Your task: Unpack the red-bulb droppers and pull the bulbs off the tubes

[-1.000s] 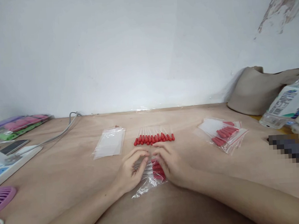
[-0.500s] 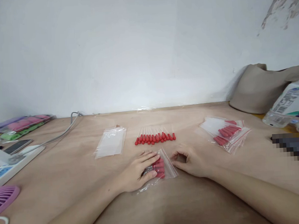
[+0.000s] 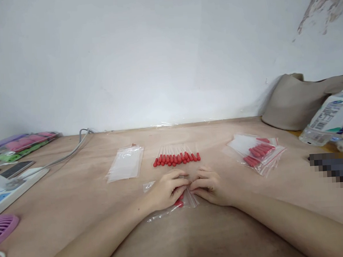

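1. Along the back rises a pale wall (image 3: 167,59), meeting a wooden table (image 3: 62,205) that fills the lower half of the view.
2. At the table's right end sit a gray-brown cloth thing (image 3: 286,102) and a clear bottle (image 3: 329,115); at its left end lies a white power strip (image 3: 32,179).
3. Near the middle, the left hand (image 3: 171,188) rests over a clear bag (image 3: 188,201), fingers bent and thumb close beneath them. Just beside it, the right hand (image 3: 210,186) has its fingers curled in, with thumb and fingertips almost together at the bag's right edge. Whether either hand truly pinches the plastic, I cannot tell.
4. Beyond the hands, to the left, is a stack of flat bags (image 3: 125,164); well to the right, filled bags (image 3: 273,159) overlap in a pile.
5. Between those two lies a row of red-ended droppers (image 3: 175,159), loose on the table.
6. Smallest are the red ends (image 3: 180,202) inside the bag, partly hidden by the left hand. The step in hand looks like working the bag's opening edge; the next move seems to call for firm, even finger pressure along it, with the contents held clear.
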A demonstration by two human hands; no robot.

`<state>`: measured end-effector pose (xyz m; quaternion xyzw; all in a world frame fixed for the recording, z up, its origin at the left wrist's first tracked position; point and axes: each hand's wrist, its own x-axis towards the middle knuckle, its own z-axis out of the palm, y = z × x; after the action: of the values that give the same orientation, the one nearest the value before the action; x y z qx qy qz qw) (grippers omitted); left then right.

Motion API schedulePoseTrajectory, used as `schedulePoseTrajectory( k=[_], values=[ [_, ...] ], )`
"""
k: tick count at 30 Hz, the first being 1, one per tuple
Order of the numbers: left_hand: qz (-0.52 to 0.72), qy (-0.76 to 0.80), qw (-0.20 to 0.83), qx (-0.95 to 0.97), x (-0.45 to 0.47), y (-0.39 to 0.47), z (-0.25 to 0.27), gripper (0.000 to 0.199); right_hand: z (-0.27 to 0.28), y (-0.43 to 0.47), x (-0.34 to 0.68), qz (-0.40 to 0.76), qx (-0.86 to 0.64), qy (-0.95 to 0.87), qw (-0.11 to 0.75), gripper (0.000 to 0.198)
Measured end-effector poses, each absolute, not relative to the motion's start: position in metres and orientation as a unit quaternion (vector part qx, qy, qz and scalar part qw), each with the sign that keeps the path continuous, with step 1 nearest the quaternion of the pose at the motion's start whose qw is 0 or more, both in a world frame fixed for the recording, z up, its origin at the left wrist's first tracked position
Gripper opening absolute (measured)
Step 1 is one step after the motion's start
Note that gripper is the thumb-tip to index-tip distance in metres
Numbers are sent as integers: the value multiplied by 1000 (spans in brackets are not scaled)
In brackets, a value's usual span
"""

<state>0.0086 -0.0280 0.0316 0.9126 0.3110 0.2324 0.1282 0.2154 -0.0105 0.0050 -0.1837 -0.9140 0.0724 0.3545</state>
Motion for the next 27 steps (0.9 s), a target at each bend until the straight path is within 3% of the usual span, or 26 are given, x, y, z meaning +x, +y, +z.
schedulePoseTrajectory(
  k=[7,13,27],
  values=[
    [245,319,130,906,7,-30,27,27,4,-10,209,-25,-160,-929,334,14],
    [240,322,132,906,8,-30,27,29,1,-10,208,-98,-139,-904,392,10],
    [231,317,130,911,6,-30,29,29,3,-9,209,-88,-128,-919,362,10]
  ],
)
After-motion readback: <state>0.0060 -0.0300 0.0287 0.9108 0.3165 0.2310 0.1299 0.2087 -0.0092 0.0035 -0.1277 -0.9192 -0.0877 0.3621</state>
